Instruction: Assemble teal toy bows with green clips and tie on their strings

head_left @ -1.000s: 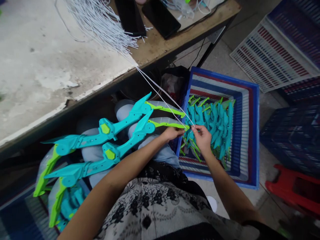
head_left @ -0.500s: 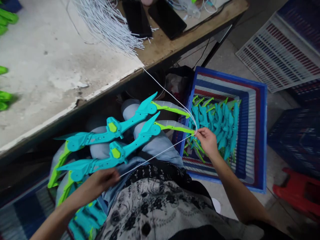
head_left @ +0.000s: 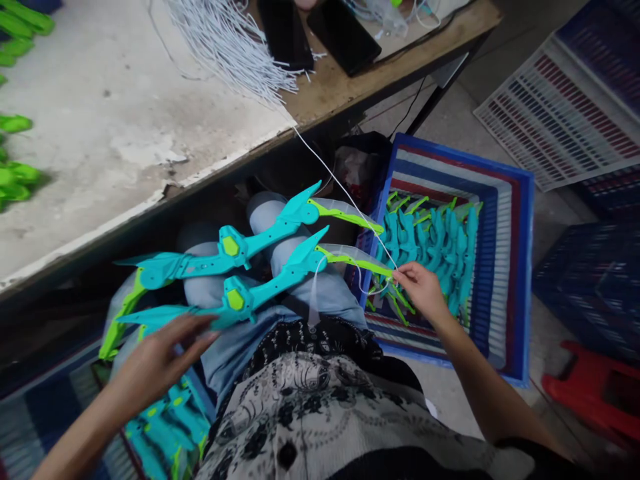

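Two teal plastic toy bows with lime-green arms and clear panels lie side by side across my lap. At the right tip of the nearer toy bow, my right hand pinches a white cord. One length of that cord runs up to the table edge; the other hangs in a loose curl below the green arm. My left hand is at the nearer bow's left half, thumb and fingers apart, holding nothing. Whether its fingertips touch the bow I cannot tell.
A blue-rimmed crate holding several similar bows stands at right. More bows lie at lower left. On the table are a bundle of white cords, two phones and green parts. A red stool stands at far right.
My left hand has let go of the cord end and moved left, its fingers opening. The stretched cord has slackened into a curl. My right hand stays at the bow tip.
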